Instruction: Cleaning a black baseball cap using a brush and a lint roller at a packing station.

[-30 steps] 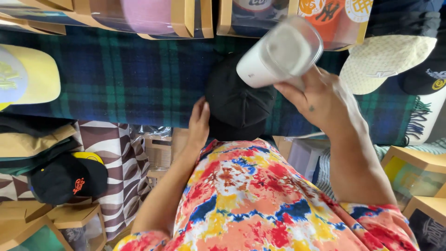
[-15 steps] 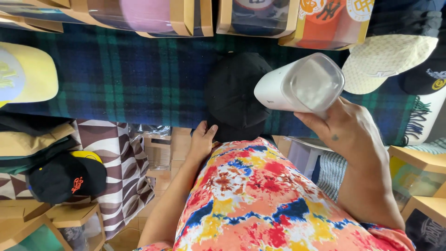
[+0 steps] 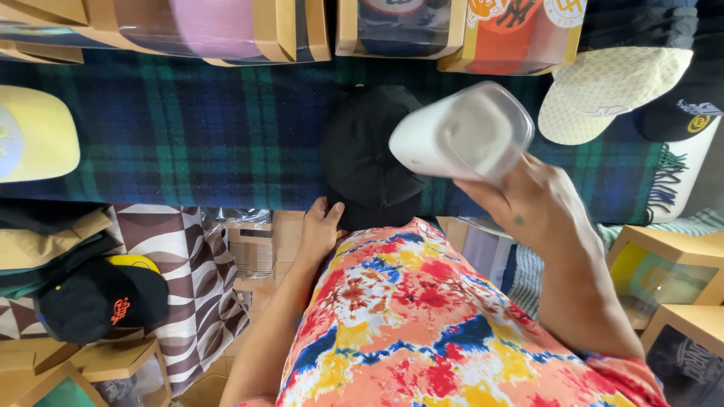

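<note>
A black cap (image 3: pixel 366 154) lies on a dark blue and green plaid cloth (image 3: pixel 196 136), its brim toward me. My left hand (image 3: pixel 318 230) rests at the cloth's near edge, fingers touching the cap's brim. My right hand (image 3: pixel 532 207) grips a white handheld device (image 3: pixel 460 136) with a wide rounded head, held tilted above the cap's right side. My bright tie-dye shirt fills the lower middle.
Cardboard boxes with caps line the back edge (image 3: pixel 226 30). A yellow cap (image 3: pixel 34 132) lies at far left, a cream cap (image 3: pixel 611 94) and a black cap (image 3: pixel 682 109) at right. Below left, a black and yellow cap (image 3: pixel 98 294) sits on folded items; more boxes stand at right (image 3: pixel 664 264).
My right hand has carried the white device rightward and downward, turning its head toward the camera. My left hand slid back from the cap's crown to its brim at the cloth's edge.
</note>
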